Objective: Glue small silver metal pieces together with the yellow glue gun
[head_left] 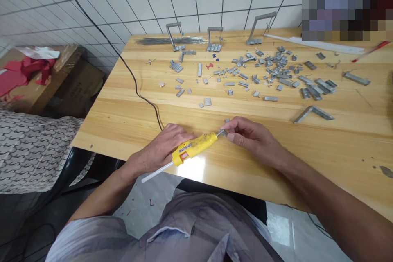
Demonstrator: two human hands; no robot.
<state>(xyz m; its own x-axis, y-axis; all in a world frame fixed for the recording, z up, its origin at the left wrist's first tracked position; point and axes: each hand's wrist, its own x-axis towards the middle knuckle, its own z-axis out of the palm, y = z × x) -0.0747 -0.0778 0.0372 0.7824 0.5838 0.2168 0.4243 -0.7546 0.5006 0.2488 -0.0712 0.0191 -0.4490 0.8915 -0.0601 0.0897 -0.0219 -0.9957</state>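
My left hand [166,143] is wrapped round a yellow hot glue gun [196,147], with a white glue stick [156,172] poking out of its back end. The gun's nozzle points right and meets a small grey piece [223,133] on the table. That piece is pinched between the thumb and fingers of my right hand [245,133], which partly cover it. A bit of grey [227,120] also shows just beyond my right fingertips.
Many small grey pieces [279,63] lie scattered over the wooden table [123,114]. Toward the wall stand three grey frames [215,28] beside a bundle of thin wires [153,41]. A black cord [135,77] runs to the glue gun. A red pen [370,52] lies far right.
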